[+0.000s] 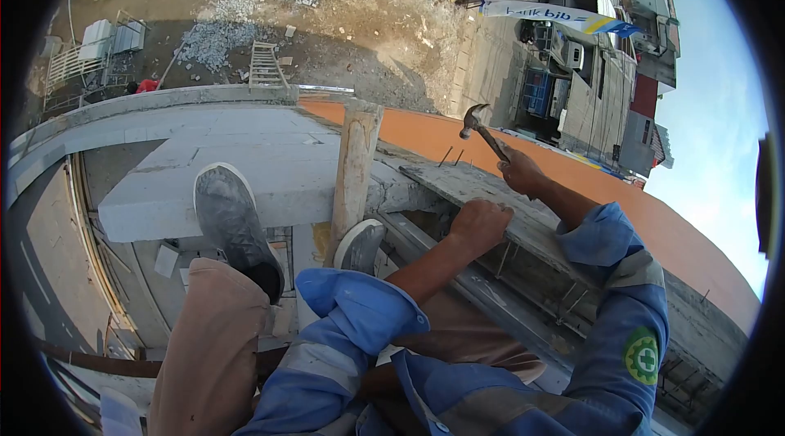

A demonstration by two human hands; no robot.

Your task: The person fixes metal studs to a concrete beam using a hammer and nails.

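My right hand [523,175] grips the wooden handle of a claw hammer [491,141], its metal head raised over the orange wall [425,127]. Closer to me, my left hand [482,227] is closed in a fist at the near edge of a grey, cement-stained board [523,211]. What its fingers hold, if anything, is hidden. Thin metal rods [452,156] stick up beside the board's far end. Below the board, a long grey metal beam [458,272] runs diagonally past my left forearm.
An upright wooden post [356,166] stands between my shoes. My left shoe [225,211] rests at a pale concrete slab [155,199]. Far below are rubble [217,35], a ladder [266,65], a person in red [147,86], and a street with a banner [564,17].
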